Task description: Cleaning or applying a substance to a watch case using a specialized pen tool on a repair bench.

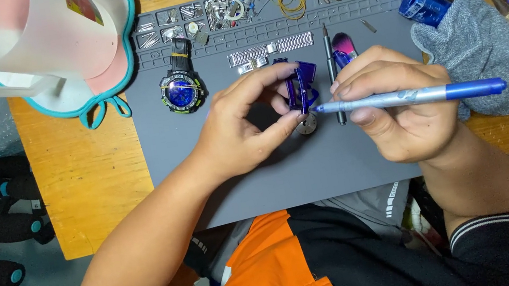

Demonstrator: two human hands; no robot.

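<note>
Left hand: your left hand (235, 129) is pinching a blue clip (302, 87) between thumb and fingers, grip clamped on it, above the middle of the grey mat (287, 172).
Right hand: your right hand (400, 105) is holding a pen (412, 96) level, grip closed around the barrel, its tip touching the clip's lower edge.
Clip: it is sitting upright in your fingers, just above a small round metal part (307, 127) lying on the mat.
Mat: a watch (181, 89) is lying left of your hands; a metal band (270, 49) is lying behind them; a thin screwdriver (333, 75) is lying between your hands.
Counter: a grey cloth (479, 43) is lying right of the mat on the wooden counter (88, 178).
</note>
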